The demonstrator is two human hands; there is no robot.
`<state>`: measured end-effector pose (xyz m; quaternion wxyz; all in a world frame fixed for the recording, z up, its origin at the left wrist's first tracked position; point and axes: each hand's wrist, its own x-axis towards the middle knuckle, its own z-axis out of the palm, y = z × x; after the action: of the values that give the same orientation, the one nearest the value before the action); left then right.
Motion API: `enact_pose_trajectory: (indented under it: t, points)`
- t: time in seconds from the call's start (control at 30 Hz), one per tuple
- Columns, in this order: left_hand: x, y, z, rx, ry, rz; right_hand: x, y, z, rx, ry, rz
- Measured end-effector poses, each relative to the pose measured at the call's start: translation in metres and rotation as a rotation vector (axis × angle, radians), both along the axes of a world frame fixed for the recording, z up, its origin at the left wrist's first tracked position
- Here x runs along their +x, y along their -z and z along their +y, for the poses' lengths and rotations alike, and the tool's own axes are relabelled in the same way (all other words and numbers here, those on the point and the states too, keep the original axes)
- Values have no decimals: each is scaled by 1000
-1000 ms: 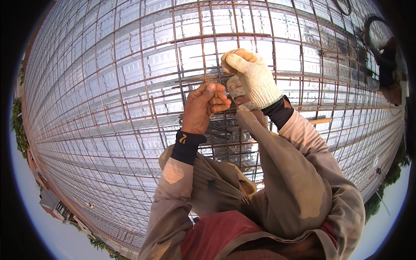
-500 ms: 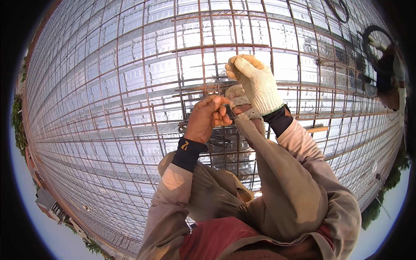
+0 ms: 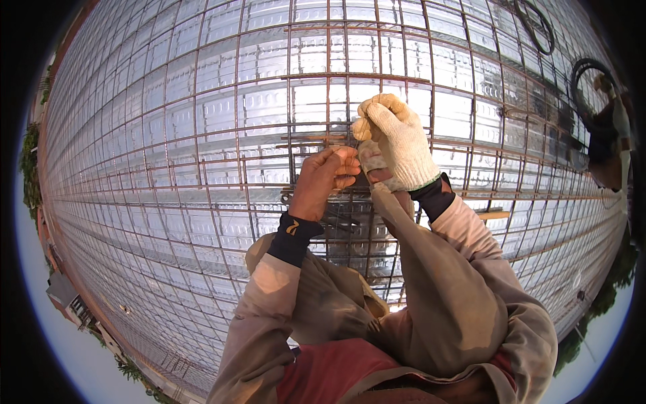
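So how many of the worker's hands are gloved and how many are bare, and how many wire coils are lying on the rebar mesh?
Gloved hands: 1, the right hand in a pale knit glove
Bare hands: 1, the left hand
Dark wire coils: 2, one coil at the top right and another coil below it
Total: 4

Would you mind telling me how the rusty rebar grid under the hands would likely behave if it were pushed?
The rebar grid would probably feel stiff and heavy: its rusty bars cross in a wide lattice over shiny sheeting. It seems unlikely to roll or slide. The bare left hand and gloved right hand meet at one crossing.
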<state>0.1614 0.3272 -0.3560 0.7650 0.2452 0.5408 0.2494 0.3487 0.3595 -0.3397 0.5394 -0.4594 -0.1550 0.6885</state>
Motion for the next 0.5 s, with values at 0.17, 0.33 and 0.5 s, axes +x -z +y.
enact_pose_trajectory:
  t: [0.17, 0.33, 0.5]
  points:
    - [-8, -14, 12, 408, -45, 122, 4, -11, 3, -12, -451, -198]
    - [-7, -8, 6, 370, -55, -26, 7, -6, -1, -63, -713, -57]
    - [-11, 9, 0, 364, -182, -178, 2, 15, -11, -97, -656, 133]
